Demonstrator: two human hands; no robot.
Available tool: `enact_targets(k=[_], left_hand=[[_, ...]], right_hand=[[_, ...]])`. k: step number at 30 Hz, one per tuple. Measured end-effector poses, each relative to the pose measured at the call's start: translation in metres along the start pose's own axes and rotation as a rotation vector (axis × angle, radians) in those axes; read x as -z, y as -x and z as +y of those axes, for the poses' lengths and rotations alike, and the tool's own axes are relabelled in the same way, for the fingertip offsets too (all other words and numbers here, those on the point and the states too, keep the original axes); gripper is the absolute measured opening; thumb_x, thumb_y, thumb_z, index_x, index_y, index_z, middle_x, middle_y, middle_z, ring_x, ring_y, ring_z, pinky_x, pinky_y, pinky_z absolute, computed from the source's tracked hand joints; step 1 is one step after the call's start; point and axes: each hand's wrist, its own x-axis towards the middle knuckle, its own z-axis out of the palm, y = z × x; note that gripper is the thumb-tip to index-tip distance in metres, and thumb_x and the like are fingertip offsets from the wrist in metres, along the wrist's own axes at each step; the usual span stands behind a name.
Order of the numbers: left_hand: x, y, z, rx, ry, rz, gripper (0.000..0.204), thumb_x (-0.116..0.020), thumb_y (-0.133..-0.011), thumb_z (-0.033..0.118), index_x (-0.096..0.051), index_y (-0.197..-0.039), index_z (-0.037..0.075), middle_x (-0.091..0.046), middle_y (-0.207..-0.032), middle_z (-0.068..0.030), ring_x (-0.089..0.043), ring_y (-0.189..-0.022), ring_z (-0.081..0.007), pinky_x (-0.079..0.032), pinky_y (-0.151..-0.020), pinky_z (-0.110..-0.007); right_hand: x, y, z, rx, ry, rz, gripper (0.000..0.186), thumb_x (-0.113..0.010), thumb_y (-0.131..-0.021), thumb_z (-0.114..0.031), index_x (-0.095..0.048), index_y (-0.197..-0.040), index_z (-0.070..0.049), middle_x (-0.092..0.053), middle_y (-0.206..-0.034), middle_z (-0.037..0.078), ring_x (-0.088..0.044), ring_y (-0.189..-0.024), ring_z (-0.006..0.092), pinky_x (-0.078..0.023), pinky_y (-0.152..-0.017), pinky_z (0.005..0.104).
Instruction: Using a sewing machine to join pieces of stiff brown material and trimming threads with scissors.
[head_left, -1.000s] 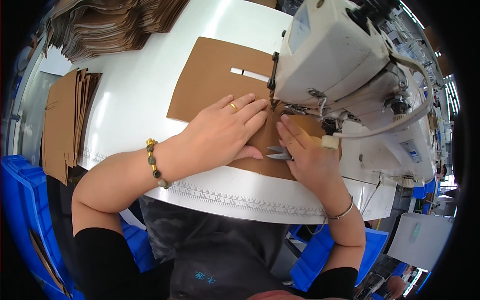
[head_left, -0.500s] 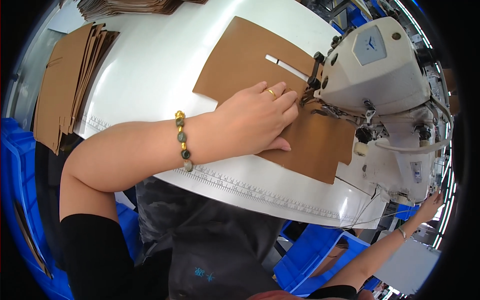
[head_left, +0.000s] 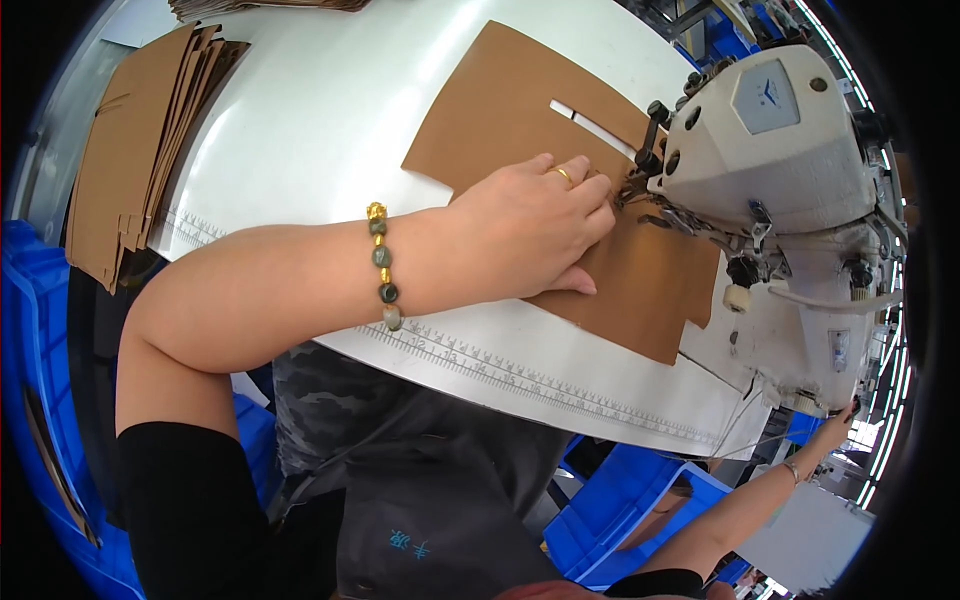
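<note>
Nearest us, the dark apron (head_left: 430, 490) is filling the bottom, w/ a blue bin (head_left: 600, 500) sitting at near right, brown pieces showing inside. Just beyond, the printed ruler (head_left: 500, 373) is running along the counter's (head_left: 300, 130) near edge. Our left hand (head_left: 535, 225) is lying palm down on the brown panel (head_left: 520, 100), fingers loosely extended, pressing rather than gripping. The panel's lying flat, its middle by the needle area (head_left: 625, 190) of the sewing machine (head_left: 800, 130). Our right hand (head_left: 834, 432) is sitting way out by the machine's right end; too small to tell how far it's closed or if it's holding anything.

Progress: we're judging it partway, panel in position at the needle & not yet off; stitching isn't showing clearly. We can't tell if the left stack (head_left: 130, 140) or far-left stack (head_left: 260, 6) is done or waiting.

Room: white counter's showing betw. panel & left stack, a narrower strip at the near edge; the machine's crowding the right.
</note>
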Motion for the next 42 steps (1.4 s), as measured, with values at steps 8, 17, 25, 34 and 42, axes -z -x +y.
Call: enact_targets(k=[8,17,25,34,42], left_hand=[[0.001,-0.001,0.000,0.005,-0.017,-0.003,0.071,-0.071,-0.087,0.052,-0.058,-0.130,-0.003,-0.058,-0.133,-0.0116,-0.054,-0.127,-0.0267,-0.047,-0.108,-0.035],[0.001,-0.004,0.001,0.011,-0.029,-0.033,0.071,-0.071,-0.087,0.051,-0.058,-0.131,-0.003,-0.059,-0.132,-0.0112,-0.054,-0.127,-0.0266,-0.047,-0.108,-0.034],[0.005,-0.006,0.001,0.010,0.010,-0.036,0.069,-0.072,-0.087,0.049,-0.058,-0.130,-0.003,-0.059,-0.133,-0.0116,-0.055,-0.127,-0.0264,-0.048,-0.107,-0.034],[0.011,-0.007,-0.001,0.004,0.002,-0.065,0.066,-0.074,-0.086,0.048,-0.059,-0.129,-0.001,-0.062,-0.133,-0.0107,-0.057,-0.126,-0.0264,-0.050,-0.104,-0.034],[0.014,-0.011,-0.002,0.006,-0.012,-0.096,0.067,-0.070,-0.088,0.054,-0.061,-0.129,0.001,-0.063,-0.134,-0.0118,-0.057,-0.128,-0.0276,-0.051,-0.102,-0.037]], right_hand=[[-0.013,0.056,-0.010,-0.227,-0.389,-0.045,0.071,-0.053,-0.102,-0.058,-0.065,-0.130,0.005,-0.071,-0.117,0.023,-0.063,-0.077,0.0300,-0.049,-0.063,0.0393],[-0.029,0.080,-0.023,-0.245,-0.478,0.035,0.072,-0.051,-0.102,-0.059,-0.070,-0.105,0.010,-0.057,-0.061,0.013,-0.051,-0.050,0.0229,-0.037,-0.046,0.0372],[-0.042,0.104,-0.021,-0.113,-0.844,0.123,0.052,-0.057,-0.104,-0.047,-0.065,-0.118,0.003,-0.064,-0.092,0.012,-0.059,-0.071,0.0188,-0.045,-0.055,0.0318],[-0.024,0.125,-0.067,-0.453,-1.044,0.079,0.053,-0.058,-0.104,-0.042,-0.061,-0.121,0.008,-0.068,-0.104,0.015,-0.064,-0.075,0.0202,-0.050,-0.058,0.0334],[-0.021,0.148,-0.091,-0.502,-1.120,0.080,0.047,-0.056,-0.104,-0.042,-0.067,-0.114,0.002,-0.069,-0.095,0.012,-0.061,-0.071,0.0166,-0.043,-0.054,0.0308]])
